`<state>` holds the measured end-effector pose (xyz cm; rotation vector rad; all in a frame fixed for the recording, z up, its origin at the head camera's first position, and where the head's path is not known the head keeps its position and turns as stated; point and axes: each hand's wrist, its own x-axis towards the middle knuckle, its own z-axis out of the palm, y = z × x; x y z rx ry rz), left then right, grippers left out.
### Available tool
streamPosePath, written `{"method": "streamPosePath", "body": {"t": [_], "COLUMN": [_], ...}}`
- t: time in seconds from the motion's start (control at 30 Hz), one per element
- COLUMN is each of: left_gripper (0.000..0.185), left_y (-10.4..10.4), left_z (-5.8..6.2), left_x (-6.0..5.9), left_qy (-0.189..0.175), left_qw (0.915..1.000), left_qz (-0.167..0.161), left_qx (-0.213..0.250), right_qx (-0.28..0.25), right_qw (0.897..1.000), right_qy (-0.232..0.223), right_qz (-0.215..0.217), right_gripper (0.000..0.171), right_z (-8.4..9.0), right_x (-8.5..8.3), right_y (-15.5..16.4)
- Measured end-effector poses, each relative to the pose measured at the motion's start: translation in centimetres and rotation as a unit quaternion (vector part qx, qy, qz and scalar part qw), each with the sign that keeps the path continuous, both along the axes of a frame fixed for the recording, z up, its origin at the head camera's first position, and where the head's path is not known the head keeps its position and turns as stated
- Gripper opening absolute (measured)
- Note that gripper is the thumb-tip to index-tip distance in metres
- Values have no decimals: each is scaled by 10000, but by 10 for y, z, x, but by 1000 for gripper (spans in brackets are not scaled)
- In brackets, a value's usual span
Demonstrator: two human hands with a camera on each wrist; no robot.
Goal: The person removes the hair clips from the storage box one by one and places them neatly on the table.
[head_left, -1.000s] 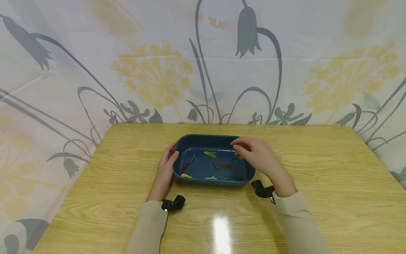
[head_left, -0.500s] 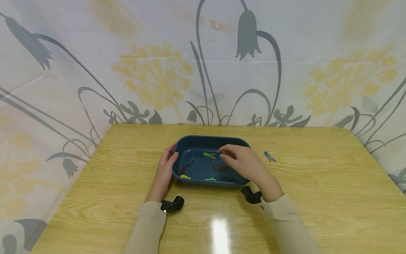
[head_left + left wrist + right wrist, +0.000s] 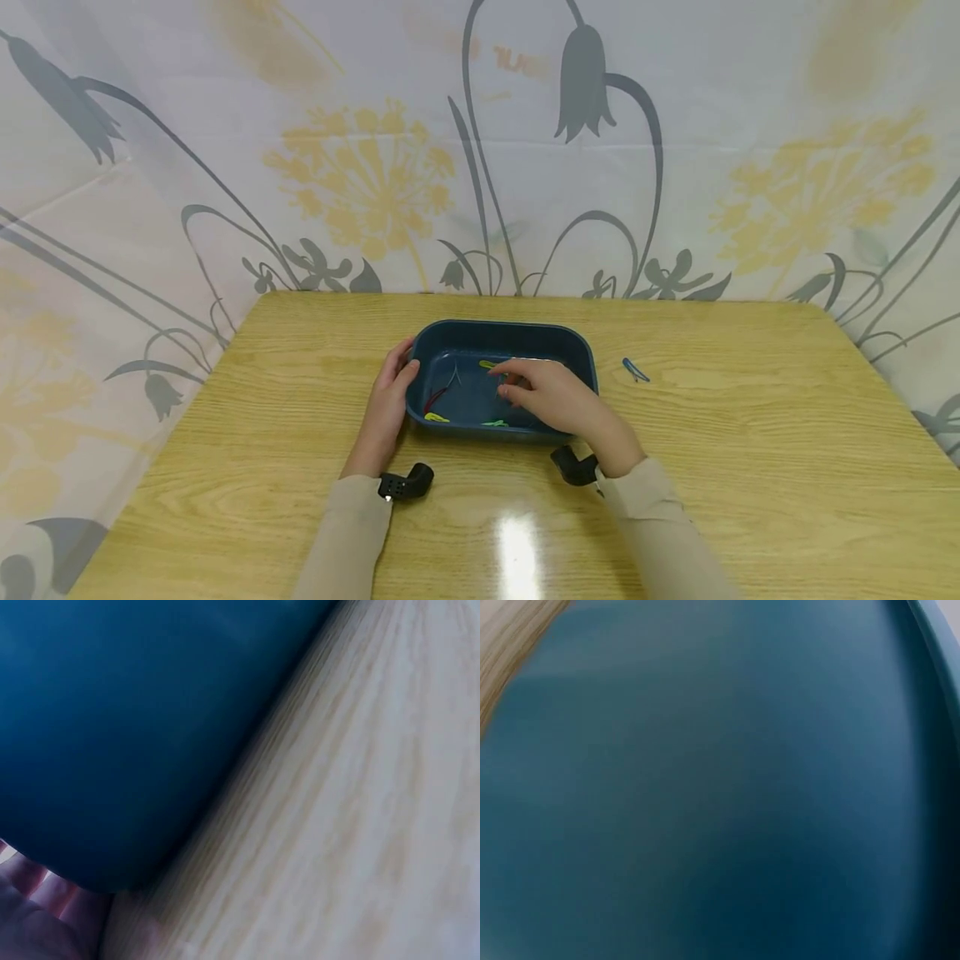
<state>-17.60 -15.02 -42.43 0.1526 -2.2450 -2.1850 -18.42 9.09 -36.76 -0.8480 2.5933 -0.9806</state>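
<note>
- A dark blue tray (image 3: 573, 342) sits on the wooden tabletop (image 3: 750, 450), roughly at its middle and close in front of the person.
- The left hand (image 3: 386, 400) rests against the tray's left end; its thumb lies on the rim and its fingers curl round the outer wall, holding the tray.
- In the left wrist view the tray's blue outer wall fills the upper left, with fingertips (image 3: 34, 915) showing just under it at the bottom left corner and bare wood grain beside it.
- The right hand (image 3: 551, 396) reaches over the near right rim into the tray, palm down, its fingers bent towards the tray floor near the middle.
- Whether those fingers pinch a clip cannot be told: the hand covers what lies beneath it.
- The right wrist view shows only blurred blue tray surface with a sliver of wood at the top left.
- Several small hair clips lie loose on the tray floor: a yellow clip (image 3: 488, 364) just beyond the right fingertips, a dark red clip (image 3: 437, 398) towards the left end, another yellow one (image 3: 437, 417) at the near left corner, and a green clip (image 3: 493, 423) by the near wall.
- One blue clip (image 3: 634, 370) lies on the tabletop outside the tray, just to its right.
- Beige sleeves (image 3: 341, 542) cover both forearms.
</note>
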Motion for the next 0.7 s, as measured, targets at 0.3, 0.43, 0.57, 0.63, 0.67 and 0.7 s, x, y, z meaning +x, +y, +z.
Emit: {"method": "streamPosePath", "body": {"t": [0.3, 0.43, 0.57, 0.63, 0.67, 0.7], "left_gripper": [41, 41, 41, 41, 41, 41], "left_y": [0, -1, -1, -1, -1, 0], "left_z": [0, -1, -2, -1, 0, 0], "left_x": [0, 0, -1, 0, 0, 0], "left_qy": [31, 47, -3, -30, -42, -41], "left_qw": [10000, 10000, 10000, 10000, 10000, 10000], "left_qz": [-30, -39, 5, 14, 16, 11], "left_qx": [11, 24, -10, -22, -39, -49], "right_qx": [375, 444, 587, 660, 690, 718], "right_qw": [9985, 9979, 9969, 9960, 9955, 9950], "right_qy": [-371, -456, -512, -597, -645, -686], "right_qz": [128, 104, 93, 76, 89, 107], "right_gripper": [34, 34, 35, 35, 35, 35], "right_z": [-5, -6, -7, -8, -9, -10], "right_x": [-4, -5, -7, -8, -9, -9], "right_y": [-11, -15, -20, -21, -21, -22]}}
